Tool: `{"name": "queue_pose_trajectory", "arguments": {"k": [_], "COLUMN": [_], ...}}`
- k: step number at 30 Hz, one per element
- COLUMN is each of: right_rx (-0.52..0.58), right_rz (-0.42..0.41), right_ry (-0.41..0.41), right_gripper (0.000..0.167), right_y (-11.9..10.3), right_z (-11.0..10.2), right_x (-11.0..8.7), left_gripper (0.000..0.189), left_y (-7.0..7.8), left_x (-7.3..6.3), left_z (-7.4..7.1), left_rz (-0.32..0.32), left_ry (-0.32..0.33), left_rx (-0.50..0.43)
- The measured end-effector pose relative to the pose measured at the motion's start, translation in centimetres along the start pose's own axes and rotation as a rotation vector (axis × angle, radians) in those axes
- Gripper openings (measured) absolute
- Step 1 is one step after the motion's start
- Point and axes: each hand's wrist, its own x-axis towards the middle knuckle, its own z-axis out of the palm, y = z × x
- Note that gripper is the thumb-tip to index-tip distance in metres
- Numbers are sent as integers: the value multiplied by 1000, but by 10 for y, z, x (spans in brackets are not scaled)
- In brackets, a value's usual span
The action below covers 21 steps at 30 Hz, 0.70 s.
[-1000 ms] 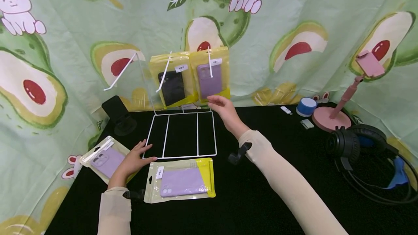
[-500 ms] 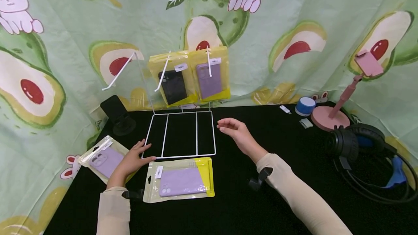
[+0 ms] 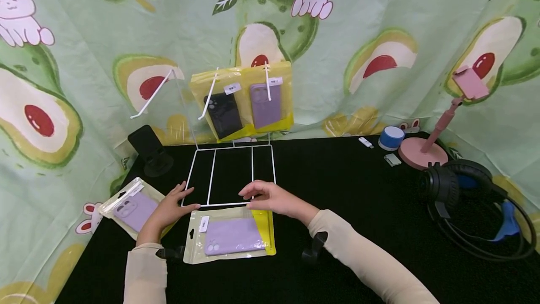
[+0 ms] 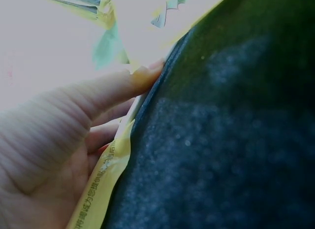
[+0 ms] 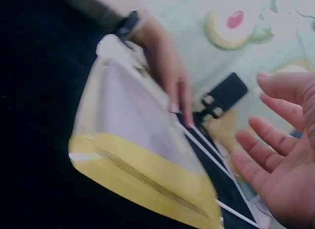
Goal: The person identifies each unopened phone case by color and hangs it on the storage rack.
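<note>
A white wire display rack (image 3: pixel 228 204) stands on the black table. My left hand (image 3: pixel 168 208) rests with spread fingers on its front left corner, thumb near the front bar. Partly under that wrist lies a bagged purple phone case (image 3: pixel 134 211). Another bagged purple phone case (image 3: pixel 234 237) lies flat before the rack. Over its upper right corner and the front bar hovers my right hand (image 3: pixel 274 198), fingers loosely bent; in the right wrist view its palm holds nothing. From the rack's hooks hang a bagged black phone case (image 3: pixel 225 115) and a bagged purple phone case (image 3: pixel 266 111).
A black phone stand (image 3: pixel 151 149) is at the back left, near the rack's bare left hook (image 3: pixel 153 94). On the right are a blue-and-white round tub (image 3: pixel 391 138), small white items, a pink phone holder (image 3: pixel 423 152) and black headphones (image 3: pixel 447 191).
My right hand has come down from beside the hanging purple case, first out to the right, then left to the flat bag's upper right corner. My left hand has stayed put.
</note>
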Motion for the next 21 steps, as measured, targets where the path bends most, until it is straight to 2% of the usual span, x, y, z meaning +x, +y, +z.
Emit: {"name": "queue_pose_trajectory", "arguments": {"k": [4, 9, 16, 21], "right_rx": [-154, -350, -593, -693], "right_rz": [-14, -12, 20, 31], "right_ry": [-136, -219, -261, -246], "right_gripper": [42, 49, 55, 56], "right_y": [6, 12, 15, 12], "right_z": [18, 31, 37, 39], "right_x": [11, 17, 20, 21], "left_gripper": [73, 73, 71, 70], "left_y": [-1, -2, 1, 3], "left_x": [-1, -1, -1, -3], "left_z": [2, 3, 2, 0], "left_rz": [-1, -3, 6, 16], "left_ry": [2, 8, 17, 29], "left_rx": [6, 9, 15, 7]}}
